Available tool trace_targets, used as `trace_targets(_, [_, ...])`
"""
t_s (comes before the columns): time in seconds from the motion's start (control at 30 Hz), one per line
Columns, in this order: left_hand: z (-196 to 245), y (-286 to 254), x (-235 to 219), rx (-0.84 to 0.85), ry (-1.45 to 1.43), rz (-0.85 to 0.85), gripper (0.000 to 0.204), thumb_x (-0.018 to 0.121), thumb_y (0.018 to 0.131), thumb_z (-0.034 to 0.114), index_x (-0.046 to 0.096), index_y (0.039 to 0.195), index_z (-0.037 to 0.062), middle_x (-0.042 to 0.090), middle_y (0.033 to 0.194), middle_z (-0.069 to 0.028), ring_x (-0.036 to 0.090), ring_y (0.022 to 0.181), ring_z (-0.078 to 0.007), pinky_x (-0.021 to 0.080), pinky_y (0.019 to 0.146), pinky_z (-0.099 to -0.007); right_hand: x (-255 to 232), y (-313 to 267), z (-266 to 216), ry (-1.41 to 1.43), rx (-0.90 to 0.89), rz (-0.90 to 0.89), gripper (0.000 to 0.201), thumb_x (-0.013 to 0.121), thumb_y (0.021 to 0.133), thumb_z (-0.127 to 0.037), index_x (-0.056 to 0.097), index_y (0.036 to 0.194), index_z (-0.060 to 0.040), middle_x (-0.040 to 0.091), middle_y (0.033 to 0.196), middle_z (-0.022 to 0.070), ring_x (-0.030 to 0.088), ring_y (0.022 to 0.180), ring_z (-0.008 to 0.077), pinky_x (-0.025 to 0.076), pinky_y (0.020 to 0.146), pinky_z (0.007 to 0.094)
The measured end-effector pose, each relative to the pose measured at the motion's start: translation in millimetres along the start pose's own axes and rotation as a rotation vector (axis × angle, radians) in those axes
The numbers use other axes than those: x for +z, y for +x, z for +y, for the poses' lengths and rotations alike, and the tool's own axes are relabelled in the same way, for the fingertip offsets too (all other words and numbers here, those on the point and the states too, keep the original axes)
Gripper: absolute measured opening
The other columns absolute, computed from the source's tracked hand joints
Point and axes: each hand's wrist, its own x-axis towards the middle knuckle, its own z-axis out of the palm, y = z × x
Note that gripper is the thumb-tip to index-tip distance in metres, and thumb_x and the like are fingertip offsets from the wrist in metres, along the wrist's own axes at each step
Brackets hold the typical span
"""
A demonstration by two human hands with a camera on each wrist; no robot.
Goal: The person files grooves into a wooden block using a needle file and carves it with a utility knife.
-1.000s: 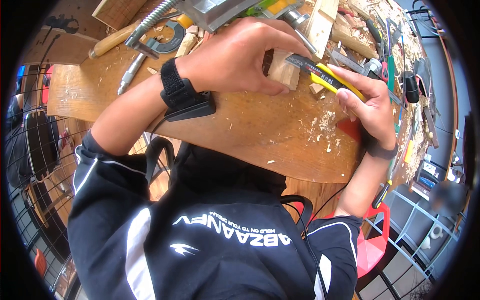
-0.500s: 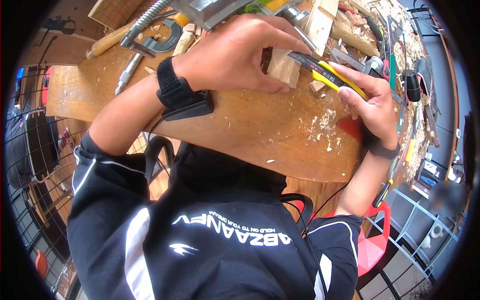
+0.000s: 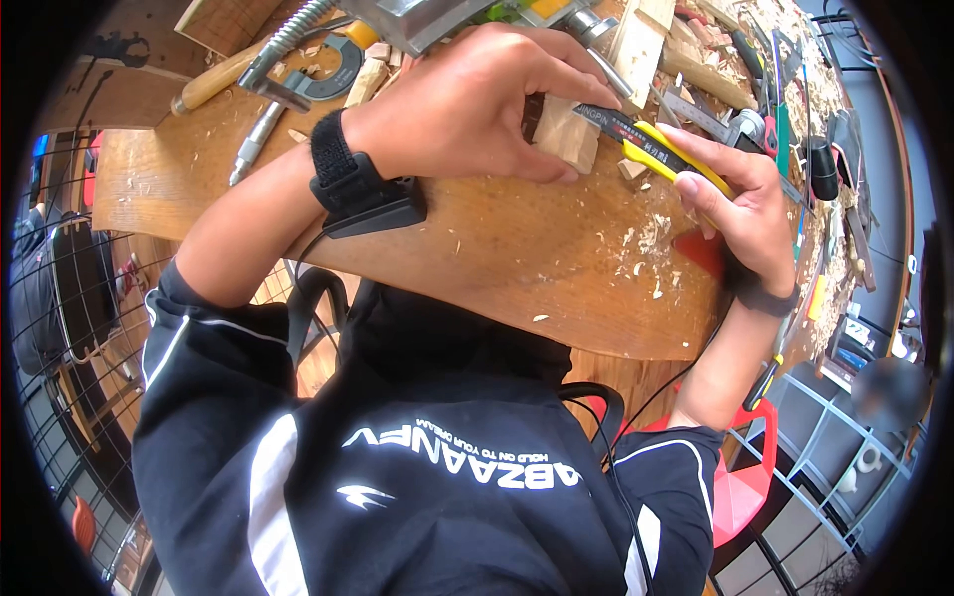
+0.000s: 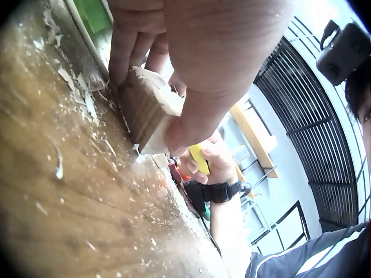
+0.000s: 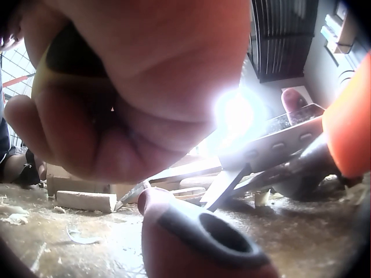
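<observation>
My left hand (image 3: 477,109) grips a small pale wood block (image 3: 568,137), thumb on the near side and fingers reaching over the far side. In the left wrist view the block (image 4: 145,113) stands close over the table, its top edge rough and whittled. My right hand (image 3: 745,204) holds a yellow-and-black utility knife (image 3: 651,147), index finger stretched along the handle. The front of the knife overlaps the block's right upper edge in the head view, near the left fingertips. In the right wrist view the curled right fingers (image 5: 75,133) hide most of the knife.
Wood shavings (image 3: 646,243) lie on the wooden table (image 3: 447,248). A metal vise (image 3: 417,20) stands beyond the left hand, with a micrometer (image 3: 333,79) to its left. Wood offcuts (image 3: 706,74), a caliper (image 3: 696,114) and several hand tools crowd the far right.
The knife and right hand have shifted slightly to the right. The left hand keeps its grip on the block, which has barely moved.
</observation>
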Motion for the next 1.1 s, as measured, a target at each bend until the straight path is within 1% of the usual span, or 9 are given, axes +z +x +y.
trace_targets(0.03, [0.6,0.0,0.5,-0.004,0.002,0.001,0.058,0.093,0.067,0.005,0.074,0.121,0.0036,0.069,0.125,-0.0143,0.069,0.111,-0.0296,0.056,0.094,-0.0352,-0.2,-0.5,-0.1,0.000,0.002,0.000,0.041,0.072,0.096,-0.011,0.069,0.136,-0.0113,0.066,0.081,-0.0058,0.047,0.058,-0.0001,0.037,0.052,0.0192])
trace_targets(0.1, [1.2,-0.5,1.4,-0.005,0.000,0.000,0.057,0.093,0.067,0.005,0.074,0.121,0.0036,0.069,0.125,-0.0144,0.069,0.111,-0.0297,0.056,0.094,-0.0354,-1.2,-1.2,-0.9,-0.010,0.053,-0.004,0.040,0.072,0.096,-0.011,0.070,0.136,-0.0114,0.066,0.080,-0.0057,0.047,0.057,0.0000,0.037,0.052,0.0193])
trace_targets(0.13, [1.3,-0.2,0.8,-0.005,0.003,0.000,0.057,0.093,0.067,0.004,0.075,0.121,0.0037,0.069,0.125,-0.0144,0.069,0.111,-0.0298,0.057,0.094,-0.0355,-1.3,-0.7,-0.6,-0.012,0.051,-0.003,0.040,0.072,0.096,-0.011,0.070,0.136,-0.0114,0.066,0.080,-0.0057,0.047,0.057,0.0000,0.037,0.052,0.0193])
trace_targets(0.2, [1.5,0.1,0.3,-0.018,-0.007,-0.005,0.057,0.093,0.067,0.004,0.075,0.121,0.0039,0.069,0.125,-0.0145,0.069,0.111,-0.0297,0.057,0.094,-0.0355,-0.2,0.0,1.3,-0.021,-0.024,-0.007,0.040,0.072,0.096,-0.011,0.070,0.136,-0.0117,0.065,0.079,-0.0057,0.047,0.056,0.0003,0.037,0.051,0.0194])
trace_targets(0.3, [1.3,-0.2,1.2,-0.019,-0.011,-0.009,0.057,0.093,0.067,0.004,0.075,0.121,0.0044,0.069,0.125,-0.0147,0.069,0.111,-0.0296,0.057,0.095,-0.0354,-0.8,-1.1,-1.7,-0.006,0.033,-0.012,0.041,0.072,0.096,-0.011,0.070,0.136,-0.0119,0.066,0.079,-0.0056,0.047,0.055,0.0004,0.037,0.051,0.0195])
trace_targets(0.6, [-1.5,0.0,0.7,0.006,-0.002,-0.003,0.057,0.093,0.067,0.005,0.075,0.121,0.0049,0.069,0.126,-0.0155,0.070,0.111,-0.0301,0.057,0.097,-0.0360,-0.5,-1.2,0.9,-0.009,0.007,-0.013,0.040,0.073,0.095,-0.011,0.070,0.135,-0.0116,0.065,0.077,-0.0048,0.048,0.055,0.0003,0.038,0.050,0.0199])
trace_targets(0.77, [0.9,0.2,0.5,0.003,0.016,-0.006,0.056,0.093,0.067,0.006,0.076,0.120,0.0051,0.069,0.126,-0.0157,0.070,0.112,-0.0299,0.057,0.097,-0.0359,-2.3,-2.9,-3.4,-0.018,0.037,-0.024,0.040,0.073,0.095,-0.009,0.070,0.135,-0.0107,0.066,0.077,-0.0049,0.048,0.056,0.0004,0.038,0.051,0.0199])
trace_targets(1.03, [5.1,-1.2,0.3,-0.051,-0.008,-0.012,0.055,0.092,0.066,0.006,0.076,0.119,0.0046,0.070,0.124,-0.0155,0.070,0.108,-0.0292,0.057,0.091,-0.0344,-0.4,-1.5,-3.7,-0.013,0.009,-0.024,0.040,0.072,0.095,-0.008,0.070,0.135,-0.0098,0.065,0.074,-0.0051,0.049,0.055,0.0007,0.039,0.051,0.0203])
trace_targets(1.1, [5.6,-1.1,0.4,-0.044,0.004,-0.008,0.055,0.092,0.066,0.006,0.076,0.119,0.0046,0.070,0.124,-0.0154,0.070,0.108,-0.0291,0.057,0.091,-0.0345,-1.4,-2.9,-4.8,-0.008,0.043,-0.033,0.040,0.072,0.095,-0.009,0.070,0.135,-0.0096,0.065,0.074,-0.0047,0.049,0.055,0.0006,0.039,0.051,0.0205])
